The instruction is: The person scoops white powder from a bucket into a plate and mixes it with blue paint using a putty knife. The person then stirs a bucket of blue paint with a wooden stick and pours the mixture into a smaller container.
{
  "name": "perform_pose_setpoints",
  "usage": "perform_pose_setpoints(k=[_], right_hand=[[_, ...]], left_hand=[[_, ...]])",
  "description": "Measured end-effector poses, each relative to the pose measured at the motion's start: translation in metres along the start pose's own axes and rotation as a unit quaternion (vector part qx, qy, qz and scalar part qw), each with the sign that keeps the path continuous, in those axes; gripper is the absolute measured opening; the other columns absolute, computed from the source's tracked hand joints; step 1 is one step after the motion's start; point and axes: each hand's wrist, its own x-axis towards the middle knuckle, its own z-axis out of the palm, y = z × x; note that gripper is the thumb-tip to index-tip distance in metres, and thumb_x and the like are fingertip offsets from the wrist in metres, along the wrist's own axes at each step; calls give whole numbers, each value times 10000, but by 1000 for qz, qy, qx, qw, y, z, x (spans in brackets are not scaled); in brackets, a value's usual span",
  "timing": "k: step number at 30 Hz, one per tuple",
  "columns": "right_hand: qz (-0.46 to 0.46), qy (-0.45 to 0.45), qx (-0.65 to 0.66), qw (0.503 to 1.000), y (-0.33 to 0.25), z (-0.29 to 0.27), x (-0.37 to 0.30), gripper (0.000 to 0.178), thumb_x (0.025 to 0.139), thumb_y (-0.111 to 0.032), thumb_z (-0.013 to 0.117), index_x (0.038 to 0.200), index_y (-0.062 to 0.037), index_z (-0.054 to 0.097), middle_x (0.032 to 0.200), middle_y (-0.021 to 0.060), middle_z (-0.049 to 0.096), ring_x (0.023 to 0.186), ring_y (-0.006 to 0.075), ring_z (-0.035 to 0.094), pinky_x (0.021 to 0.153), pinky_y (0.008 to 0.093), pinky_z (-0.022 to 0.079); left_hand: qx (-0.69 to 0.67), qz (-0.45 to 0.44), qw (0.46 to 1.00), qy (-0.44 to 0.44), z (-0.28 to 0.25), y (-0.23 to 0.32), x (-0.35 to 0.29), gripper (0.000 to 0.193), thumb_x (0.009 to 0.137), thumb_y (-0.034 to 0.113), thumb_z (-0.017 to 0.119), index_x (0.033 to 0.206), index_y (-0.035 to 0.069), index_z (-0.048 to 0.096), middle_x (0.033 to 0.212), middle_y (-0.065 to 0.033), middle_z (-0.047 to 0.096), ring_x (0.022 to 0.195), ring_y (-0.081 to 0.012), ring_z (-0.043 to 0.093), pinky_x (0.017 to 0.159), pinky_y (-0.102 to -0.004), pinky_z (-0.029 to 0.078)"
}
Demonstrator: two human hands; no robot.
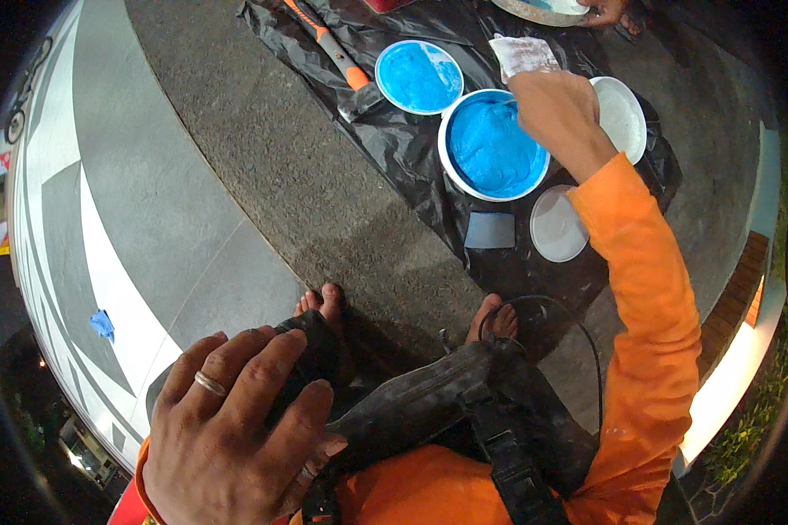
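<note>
My right hand [560, 109] is closed above the rim of a white bucket of blue paint [496, 149]. A thin greyish tool, mostly hidden by the fingers, reaches from it to the paint's edge; its kind I cannot make out. Just beyond the hand lies a white-smeared packet [524, 54]. Left of the bucket sits a lid coated in blue paint [418, 77]. A white-coated tub or lid [620, 118] stands to the right. Nearer me are a pale round lid [559, 224] and a grey-blue rectangular piece [490, 231]. At the lower left, my left hand [241, 420] is open, fingers stretched, wearing a ring.
Black plastic sheeting [403, 157] lies under the paint things. An orange-and-grey handled tool [337, 52] rests on it. Another person's hand [602, 12] touches a pan [543, 9] at the top. A blue scrap [102, 325] lies on the grey-and-white painted ground to the left.
</note>
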Motion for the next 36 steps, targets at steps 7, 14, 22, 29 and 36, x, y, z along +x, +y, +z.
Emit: perform_pose_setpoints(k=[7, 14, 22, 29, 36], right_hand=[[50, -81, 6, 995, 9, -4, -28, 174, 834, -92, 604, 935, -78, 745, 912, 186, 729, 834, 366, 721, 699, 477, 558], [14, -38, -29, 999, 5, -35, -64, 184, 863, -77, 613, 1006, -89, 729, 903, 131, 709, 831, 330, 707, 692, 453, 555], [-44, 43, -2, 998, 1, -70, -79, 122, 850, -124, 611, 908, -106, 717, 898, 107, 696, 826, 303, 710, 694, 452, 520], [-117, 57, 19, 991, -7, -52, -44, 175, 805, -52, 636, 933, -115, 737, 855, 88, 689, 825, 289, 691, 697, 440, 514], [-53, 30, 26, 998, 5, -35, -24, 155, 786, -62, 652, 900, -91, 753, 892, 141, 722, 827, 332, 711, 684, 466, 538]], left_hand=[[-8, -4, 1000, 7, 0, 0, -1, 428, 859, 450, 667, 996, 45, 662, 1170, -218, 637, 1024, -432, 638, 871, -547, 504], [-6, -3, 1000, 6, 1, -1, -4, 430, 847, 449, 679, 991, 44, 664, 1166, -218, 638, 1026, -428, 638, 875, -545, 506], [0, -1, 1000, 5, 2, -2, -4, 448, 849, 463, 678, 1005, 43, 669, 1175, -215, 637, 1034, -427, 636, 880, -545, 505], [-2, -5, 1000, 8, 0, 0, -3, 448, 865, 472, 666, 984, 40, 670, 1168, -218, 642, 1031, -426, 639, 875, -544, 506], [-8, -6, 1000, 16, 1, 0, -2, 441, 851, 459, 675, 981, 38, 675, 1153, -219, 650, 1016, -428, 645, 861, -543, 511]])
